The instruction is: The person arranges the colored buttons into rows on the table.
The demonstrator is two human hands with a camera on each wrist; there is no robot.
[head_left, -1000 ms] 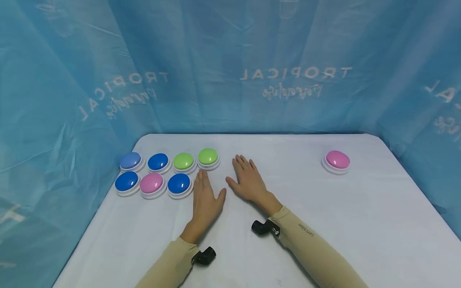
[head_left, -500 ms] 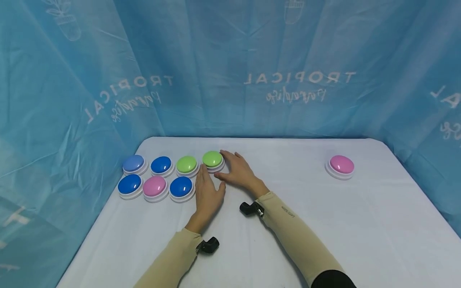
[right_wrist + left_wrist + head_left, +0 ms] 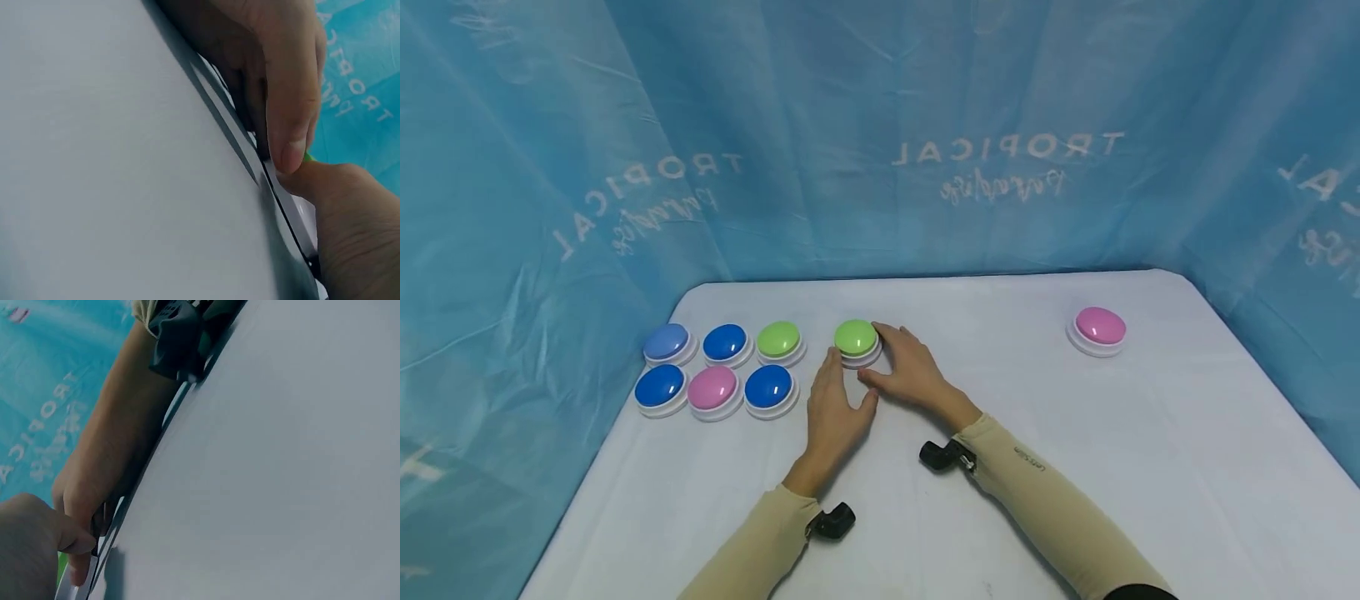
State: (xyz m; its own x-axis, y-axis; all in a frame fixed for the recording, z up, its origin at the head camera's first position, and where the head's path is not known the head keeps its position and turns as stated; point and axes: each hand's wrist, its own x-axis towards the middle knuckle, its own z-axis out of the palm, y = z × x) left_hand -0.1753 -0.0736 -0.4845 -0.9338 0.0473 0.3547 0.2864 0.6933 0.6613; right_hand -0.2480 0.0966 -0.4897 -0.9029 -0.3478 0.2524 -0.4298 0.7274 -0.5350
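Observation:
In the head view, a green push button (image 3: pixel 854 337) on a round white base stands apart from the others in the far row. My right hand (image 3: pixel 915 372) holds it from the right, forefinger at the far side and thumb at the near side. Fairly straight fingers of my left hand (image 3: pixel 835 421) touch or nearly touch its near left edge, the left thumb spread towards the right one. In the left wrist view, the right hand (image 3: pixel 87 487) meets the white base (image 3: pixel 87 578). Much of the button is hidden in both wrist views.
Left of the hands stand another green button (image 3: pixel 778 339), a pink button (image 3: pixel 712 387) and several blue buttons (image 3: pixel 768 386) in two rows. One pink button (image 3: pixel 1101 326) sits far right. A blue curtain (image 3: pixel 925 225) borders the white table (image 3: pixel 1000 517).
My right hand has come left to the end green button and taken hold of it. That button has shifted right, opening a gap in the row. My left fingertips have followed it.

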